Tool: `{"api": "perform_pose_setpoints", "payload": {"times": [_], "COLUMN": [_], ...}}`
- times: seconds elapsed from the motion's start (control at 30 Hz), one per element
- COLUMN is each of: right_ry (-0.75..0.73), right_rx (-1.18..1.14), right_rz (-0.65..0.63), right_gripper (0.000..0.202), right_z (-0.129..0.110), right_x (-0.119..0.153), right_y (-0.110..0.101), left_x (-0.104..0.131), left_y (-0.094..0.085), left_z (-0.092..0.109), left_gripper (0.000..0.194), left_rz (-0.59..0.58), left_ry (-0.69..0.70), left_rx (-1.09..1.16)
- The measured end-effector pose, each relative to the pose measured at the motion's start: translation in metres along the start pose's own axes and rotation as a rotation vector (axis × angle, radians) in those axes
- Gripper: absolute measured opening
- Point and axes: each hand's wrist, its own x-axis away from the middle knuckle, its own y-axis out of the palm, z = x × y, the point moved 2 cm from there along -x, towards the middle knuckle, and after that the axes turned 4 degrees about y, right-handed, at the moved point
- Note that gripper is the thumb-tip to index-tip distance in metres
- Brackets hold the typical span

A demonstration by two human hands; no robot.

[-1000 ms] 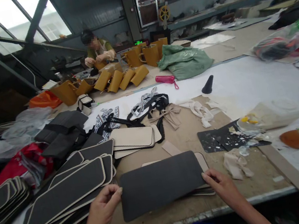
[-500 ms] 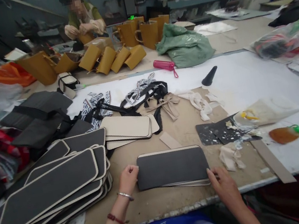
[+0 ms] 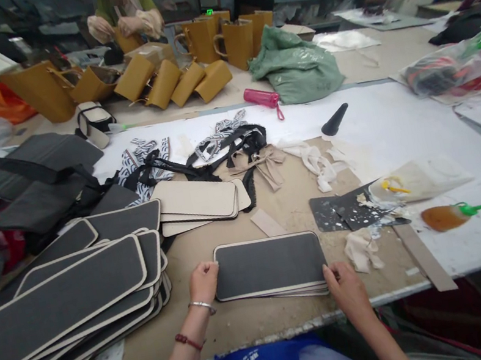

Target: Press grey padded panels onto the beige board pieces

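Note:
A dark grey rounded rectangular panel (image 3: pixel 268 265) with a thin beige border lies in front of me on top of a few similar pieces, whose pale edges show below it. My left hand (image 3: pixel 204 280) pinches its left edge near the upper corner, fingers curled. At the lower right edge, my right hand (image 3: pixel 345 285) grips the panel between thumb and bent fingers. Left of my left hand lies a fanned pile of dark panels with beige borders (image 3: pixel 62 304). Plain beige panels (image 3: pixel 197 199) are stacked just beyond it.
Black and patterned fabric strips (image 3: pixel 229 144) lie farther back. To the right are a glue-spattered dark board (image 3: pixel 343 211), an amber bottle with green nozzle (image 3: pixel 447 217) and a beige strip (image 3: pixel 424 259). Across the table a co-worker (image 3: pixel 125 14) handles a mustard-coloured bag; several more (image 3: pixel 168 84) stand nearby.
The dark top piece has shifted, so a beige border now shows all round it, where before it covered most of that border. Both hands stay at its ends. The view has tilted slightly down.

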Motion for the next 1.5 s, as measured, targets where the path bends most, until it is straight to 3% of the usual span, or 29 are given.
{"api": "perform_pose_setpoints", "payload": {"times": [0.57, 0.83, 1.17, 1.5], "right_ry": [-0.079, -0.148, -0.067, -0.026], "right_rx": [0.076, 0.103, 0.058, 0.075], "right_rz": [-0.086, -0.055, -0.001, 0.011], "right_gripper": [0.059, 0.054, 0.045, 0.036], "right_z": [0.010, 0.012, 0.000, 0.007], "right_x": [-0.008, -0.006, -0.002, -0.001], "right_y": [0.007, 0.010, 0.006, 0.013], "left_x": [0.001, 0.000, 0.007, 0.011], "left_y": [0.006, 0.007, 0.006, 0.009], "left_z": [0.002, -0.001, 0.008, 0.012], "left_gripper": [0.020, 0.019, 0.021, 0.023], "left_rz": [0.099, 0.096, 0.064, 0.104], "left_ry": [0.047, 0.045, 0.096, 0.098], "left_rx": [-0.208, -0.290, -0.431, -0.541]}}
